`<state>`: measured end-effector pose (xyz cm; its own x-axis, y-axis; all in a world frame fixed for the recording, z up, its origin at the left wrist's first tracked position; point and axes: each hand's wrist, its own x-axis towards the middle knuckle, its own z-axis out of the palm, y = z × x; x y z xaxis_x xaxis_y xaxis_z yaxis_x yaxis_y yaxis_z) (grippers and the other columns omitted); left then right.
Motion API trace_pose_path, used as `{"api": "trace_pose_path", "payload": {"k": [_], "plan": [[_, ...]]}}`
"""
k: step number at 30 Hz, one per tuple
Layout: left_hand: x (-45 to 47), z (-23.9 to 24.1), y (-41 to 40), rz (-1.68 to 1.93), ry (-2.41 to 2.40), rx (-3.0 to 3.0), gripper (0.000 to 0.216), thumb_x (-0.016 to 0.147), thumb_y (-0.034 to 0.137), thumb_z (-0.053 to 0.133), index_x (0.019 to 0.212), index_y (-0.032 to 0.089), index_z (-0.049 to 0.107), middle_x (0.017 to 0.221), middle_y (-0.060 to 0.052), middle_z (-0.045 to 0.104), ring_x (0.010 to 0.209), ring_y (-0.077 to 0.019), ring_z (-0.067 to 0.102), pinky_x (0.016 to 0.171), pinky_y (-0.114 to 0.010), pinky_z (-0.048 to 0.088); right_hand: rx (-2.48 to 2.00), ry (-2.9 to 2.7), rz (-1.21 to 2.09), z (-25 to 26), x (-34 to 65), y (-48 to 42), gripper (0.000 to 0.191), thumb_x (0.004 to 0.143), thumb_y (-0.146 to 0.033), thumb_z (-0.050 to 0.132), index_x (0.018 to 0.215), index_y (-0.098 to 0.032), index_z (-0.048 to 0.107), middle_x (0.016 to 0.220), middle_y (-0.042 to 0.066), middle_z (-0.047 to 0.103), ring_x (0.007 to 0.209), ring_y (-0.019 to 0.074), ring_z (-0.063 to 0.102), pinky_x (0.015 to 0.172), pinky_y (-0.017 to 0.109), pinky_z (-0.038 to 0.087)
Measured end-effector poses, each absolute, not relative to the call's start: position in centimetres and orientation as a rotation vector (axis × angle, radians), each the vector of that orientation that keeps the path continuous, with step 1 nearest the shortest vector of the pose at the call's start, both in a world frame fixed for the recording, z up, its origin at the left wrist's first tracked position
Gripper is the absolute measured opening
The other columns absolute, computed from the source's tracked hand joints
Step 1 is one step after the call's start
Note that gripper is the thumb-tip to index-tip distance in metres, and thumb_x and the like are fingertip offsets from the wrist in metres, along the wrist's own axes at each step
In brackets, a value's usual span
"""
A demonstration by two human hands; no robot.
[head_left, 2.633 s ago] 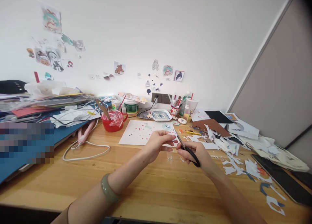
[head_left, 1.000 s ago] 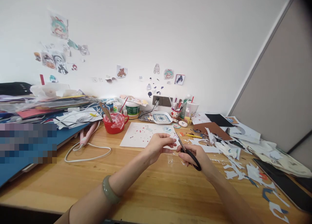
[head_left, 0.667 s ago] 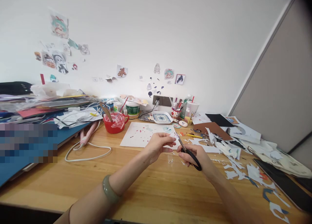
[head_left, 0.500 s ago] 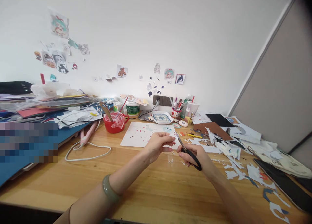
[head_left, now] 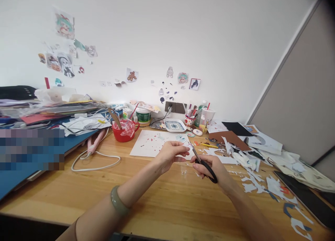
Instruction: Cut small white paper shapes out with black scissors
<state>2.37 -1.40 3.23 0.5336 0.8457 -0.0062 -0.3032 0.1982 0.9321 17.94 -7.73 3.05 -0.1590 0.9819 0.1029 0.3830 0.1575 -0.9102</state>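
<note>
Scissors (head_left: pixel 209 168) in right fingers (head_left: pixel 200 169), small paper (head_left: pixel 190 145) in left fingers (head_left: pixel 182 149)

On the wooden bench (head_left: pixel 170 206), a red mug (head_left: pixel 123 136) holds crumpled clear plastic (head_left: pixel 127 130) and a flat brown stick (head_left: pixel 115 118). Behind it stands a green-and-white tub (head_left: pixel 143 117); to its left lies a pink appliance (head_left: pixel 96 143) with a looped white cord (head_left: pixel 96 169). A blue-patterned tray (head_left: pixel 175 125) sits below the wall socket (head_left: pixel 176 107), near a spotted cup (head_left: pixel 189 121) filled with pens and brushes and a lidded cup (head_left: pixel 207 115) with a red straw. A teddy-bear picture (head_left: pixel 132 75) is on the white wall (head_left: pixel 157 31). At far right, a dark flat slab (head_left: pixel 303 195) lies beside a cream cloth (head_left: pixel 300 169).
</note>
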Motion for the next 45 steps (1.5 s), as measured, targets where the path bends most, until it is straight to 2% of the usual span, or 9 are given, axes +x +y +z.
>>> {"api": "trace_pose_path", "payload": {"k": [45], "plan": [[1.3, 3.8, -0.2, 0.782, 0.650, 1.194, 0.020, 0.050, 0.022, 0.071, 0.059, 0.011, 0.058, 0.056, 0.000, 0.055, 0.055, -0.0073, 0.050, 0.050, -0.018, 0.041, -1.413, -1.796, 0.955, 3.6, 18.0, -8.0, 0.017, 0.072, -0.032, 0.053, 0.073, -0.014, 0.056, 0.052, -0.004, 0.042, 0.045, 0.0064, 0.040, 0.043, 0.018, 0.037]]}}
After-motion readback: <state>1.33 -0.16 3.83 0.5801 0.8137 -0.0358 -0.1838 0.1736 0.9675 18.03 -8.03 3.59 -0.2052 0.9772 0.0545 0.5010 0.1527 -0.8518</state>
